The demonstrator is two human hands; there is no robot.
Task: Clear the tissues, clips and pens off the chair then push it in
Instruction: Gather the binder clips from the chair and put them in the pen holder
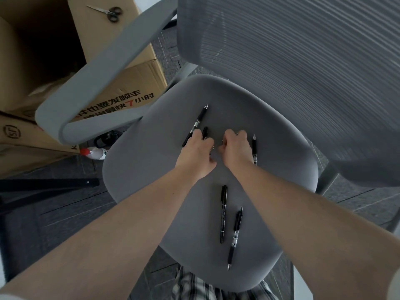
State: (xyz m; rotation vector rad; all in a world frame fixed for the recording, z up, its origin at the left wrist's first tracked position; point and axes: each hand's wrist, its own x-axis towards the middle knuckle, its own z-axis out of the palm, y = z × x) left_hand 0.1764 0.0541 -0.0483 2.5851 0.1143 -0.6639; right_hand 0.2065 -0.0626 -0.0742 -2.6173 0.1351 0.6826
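A grey office chair seat (151, 169) fills the middle of the view. Both my hands rest on it side by side. My left hand (198, 151) is closed over small black binder clips (205, 133), a wire loop showing at its knuckles. My right hand (234, 148) is closed on clips too, with a metal loop visible. A black pen (200, 119) lies beside my left hand and another pen (254, 148) beside my right hand. Two more pens (223, 213) (234, 237) lie near the seat's front. No tissues are visible.
The chair's mesh backrest (303, 61) rises at the right and a grey armrest (104, 70) at the left. Open cardboard boxes (121, 87) stand left of the chair, with scissors (108, 11) on a flap. A bottle (95, 153) lies on the dark carpet.
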